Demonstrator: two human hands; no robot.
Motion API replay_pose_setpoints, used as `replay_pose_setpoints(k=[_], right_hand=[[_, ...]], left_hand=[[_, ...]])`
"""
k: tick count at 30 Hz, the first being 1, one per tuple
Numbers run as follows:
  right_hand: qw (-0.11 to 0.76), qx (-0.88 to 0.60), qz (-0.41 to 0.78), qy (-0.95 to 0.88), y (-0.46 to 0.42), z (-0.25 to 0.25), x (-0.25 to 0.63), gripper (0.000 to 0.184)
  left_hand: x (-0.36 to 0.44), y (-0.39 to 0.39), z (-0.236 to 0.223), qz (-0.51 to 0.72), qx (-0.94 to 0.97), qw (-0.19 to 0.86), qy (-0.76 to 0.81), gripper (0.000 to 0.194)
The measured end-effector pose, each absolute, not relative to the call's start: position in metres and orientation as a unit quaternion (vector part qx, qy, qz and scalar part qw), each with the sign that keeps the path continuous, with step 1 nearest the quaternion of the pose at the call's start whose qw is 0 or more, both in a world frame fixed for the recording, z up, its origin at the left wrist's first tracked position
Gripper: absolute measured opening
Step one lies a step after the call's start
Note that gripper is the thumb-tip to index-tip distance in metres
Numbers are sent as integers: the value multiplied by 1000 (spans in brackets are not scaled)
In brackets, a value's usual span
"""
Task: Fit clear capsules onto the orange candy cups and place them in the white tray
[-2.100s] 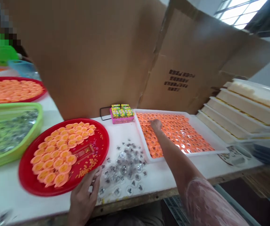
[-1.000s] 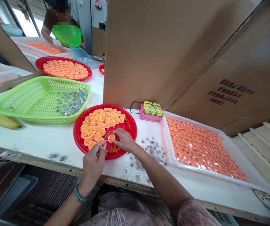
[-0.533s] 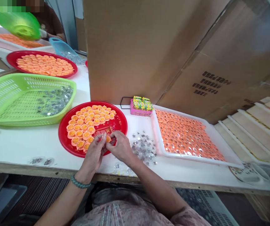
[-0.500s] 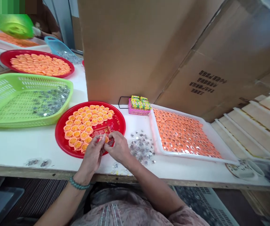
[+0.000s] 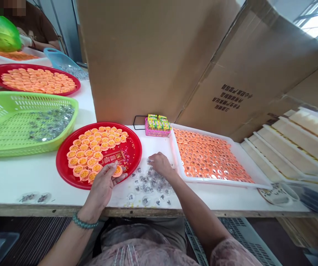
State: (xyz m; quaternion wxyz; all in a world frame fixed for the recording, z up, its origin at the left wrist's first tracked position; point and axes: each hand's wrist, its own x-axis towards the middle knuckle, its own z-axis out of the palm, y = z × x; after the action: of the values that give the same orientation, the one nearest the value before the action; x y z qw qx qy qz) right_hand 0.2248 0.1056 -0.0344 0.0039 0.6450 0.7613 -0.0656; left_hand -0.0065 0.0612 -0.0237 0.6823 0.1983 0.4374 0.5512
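My left hand is closed on a round orange plastic piece with a yellow-patterned centre, over the front right of a red round tray. Rows of similar orange pieces lie on that tray's left and back part. To the right, my right hand is closed, fingertips pinched over the back of a loose pile of small clear plastic pieces with dark marks. A pale glint shows at those fingertips; what they hold is too small to name.
A white tray of orange pieces with shiny tops stands right, beside a pink basket of yellow-green packets. A green basket and another red tray are left. Cardboard walls the back. A co-worker's sleeve shows far left.
My hands have come apart: the right one has moved from the orange piece to the clear pile, while the left one still holds that piece. The camera view has shifted slightly.
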Motion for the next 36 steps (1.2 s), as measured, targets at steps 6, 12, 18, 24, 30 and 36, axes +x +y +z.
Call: replay_pose_setpoints(k=[6,12,18,24,30,36], right_hand=[[-21,653,-59,755,98,-42,222,24],[-47,630,-41,774,100,-43,221,30],[-52,613,-51,787,106,-48,220,20],[-118,629,-74,764,100,-40,226,22],[-450,558,-455,528,69,-19,203,28],[-523,461,-597,396,50,-5,179,27]], left_hand=[[-9,60,-25,539,204,681,452,20],[-8,57,-25,541,215,687,434,22],[-7,58,-29,532,227,673,462,26],[-9,57,-35,510,240,681,467,29],[-1,51,-24,508,243,716,413,27],[-3,46,-19,492,222,735,410,23]])
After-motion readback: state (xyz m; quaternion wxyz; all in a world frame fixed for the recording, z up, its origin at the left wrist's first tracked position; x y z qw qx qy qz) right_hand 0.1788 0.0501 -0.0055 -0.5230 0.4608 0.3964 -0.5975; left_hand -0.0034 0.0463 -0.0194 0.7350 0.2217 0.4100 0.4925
